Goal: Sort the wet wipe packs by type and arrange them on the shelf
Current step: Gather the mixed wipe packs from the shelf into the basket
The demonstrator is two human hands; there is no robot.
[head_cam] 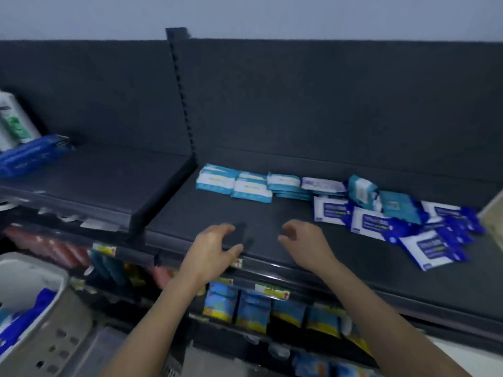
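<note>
On the dark shelf [217, 213] a row of light blue and white wipe packs [234, 183] lies flat near the back. To their right sits a loose heap of dark blue and white packs [381, 221], with two teal packs [397, 206] lying on top. My left hand [215, 248] hovers over the shelf's front edge, fingers loosely curled and holding nothing. My right hand [304, 243] hangs beside it, also loosely curled and empty. Both hands are well short of any pack.
A higher shelf at the left carries dark blue packs [32, 153] and a white and green pack [13, 123]. A grey basket [54, 281] with blue packs stands at the lower left. Lower shelves hold blue and yellow packs [253, 311]. An upright post [185, 99] divides the shelves.
</note>
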